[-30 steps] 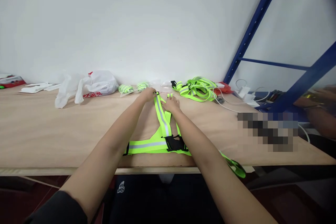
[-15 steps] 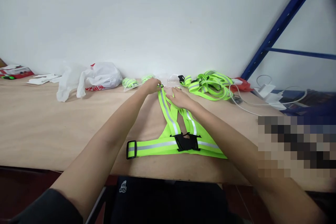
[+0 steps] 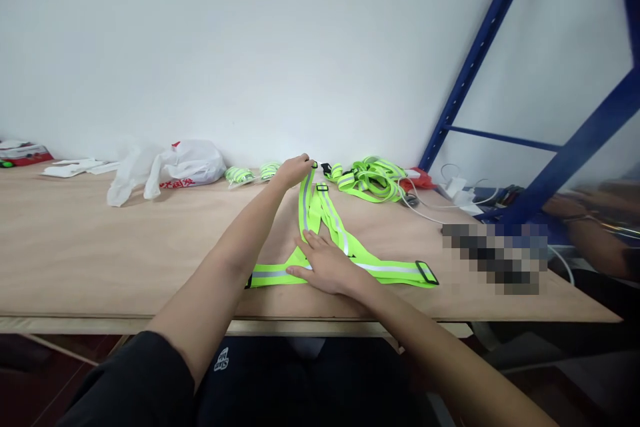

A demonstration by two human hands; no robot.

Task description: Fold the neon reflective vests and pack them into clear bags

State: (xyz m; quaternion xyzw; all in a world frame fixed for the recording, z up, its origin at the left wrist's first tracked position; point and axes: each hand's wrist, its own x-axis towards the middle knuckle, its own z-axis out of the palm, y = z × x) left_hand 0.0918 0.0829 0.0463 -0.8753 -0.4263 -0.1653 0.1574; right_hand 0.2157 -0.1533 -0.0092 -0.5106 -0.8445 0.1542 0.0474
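A neon-yellow reflective vest made of straps with silver stripes lies flat on the table in front of me. My left hand is at the far end of its left shoulder strap, its fingers closed on the strap beside a small black slider. My right hand lies flat over the middle of the waist strap, fingers stretched out, and hides the black buckle. Beside the held strap runs a second shoulder strap, with a black slider at its far end. A black rectangular slider sits at the waist strap's right end.
Several tangled neon straps lie at the back, beside a red bag and white cables. Packaged neon bundles and a white plastic bag stand along the wall. A blue rack and another person's arm are at right.
My right hand has moved from the far end of the shoulder straps back toward me, onto the waist strap. The left hand stays at its strap end. My view has turned right.
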